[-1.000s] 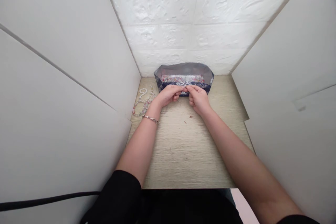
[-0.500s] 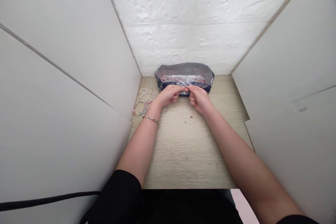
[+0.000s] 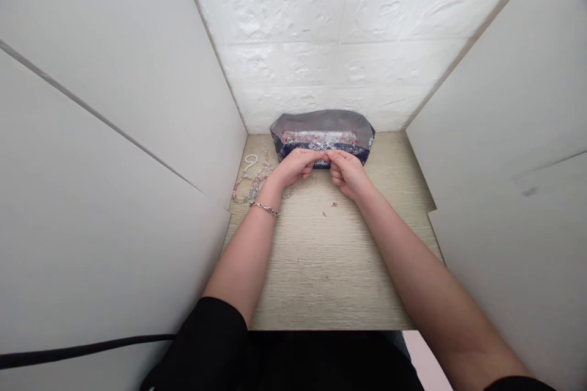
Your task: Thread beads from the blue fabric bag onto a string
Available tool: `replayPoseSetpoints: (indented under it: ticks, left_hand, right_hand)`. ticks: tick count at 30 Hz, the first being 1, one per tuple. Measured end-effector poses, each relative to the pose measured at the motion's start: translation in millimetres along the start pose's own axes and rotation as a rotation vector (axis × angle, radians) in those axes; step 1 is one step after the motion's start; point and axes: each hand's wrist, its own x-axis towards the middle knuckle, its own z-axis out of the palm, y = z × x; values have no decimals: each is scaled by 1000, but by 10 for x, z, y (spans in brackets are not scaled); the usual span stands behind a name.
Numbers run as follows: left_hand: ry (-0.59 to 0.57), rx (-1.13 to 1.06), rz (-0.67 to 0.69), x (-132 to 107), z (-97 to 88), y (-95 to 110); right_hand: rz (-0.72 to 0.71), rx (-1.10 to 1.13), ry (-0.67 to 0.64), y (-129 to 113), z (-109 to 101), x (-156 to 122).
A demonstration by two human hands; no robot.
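Hardly anything has moved in the past second. The left hand and right hand stay in a narrow pinch grip, equally near the floral fabric basket. It lies crosswise at the back of the tabletop. Whatever they hold is too small to tell.

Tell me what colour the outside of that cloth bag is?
The cloth bag is dark navy with a white print; head view.

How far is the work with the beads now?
Done, it seems: bead strings lie on the table left of the fabric basket. In hand: left hand and right hand pinch a small item at its near rim. Left, probably: beads inside the basket.
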Motion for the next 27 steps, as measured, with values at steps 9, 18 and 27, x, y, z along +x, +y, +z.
replayPoseSetpoints:
  ticks: [9,18,27]
  left_hand:
    - [-2,-34,13,-8,15,18]
    - [-5,-34,15,-14,13,16]
    - [-11,-36,22,-11,12,18]
  right_hand:
    - [-4,11,18,4,7,5]
    - [0,23,42,9,9,11]
    - [-2,59,46,3,15,4]
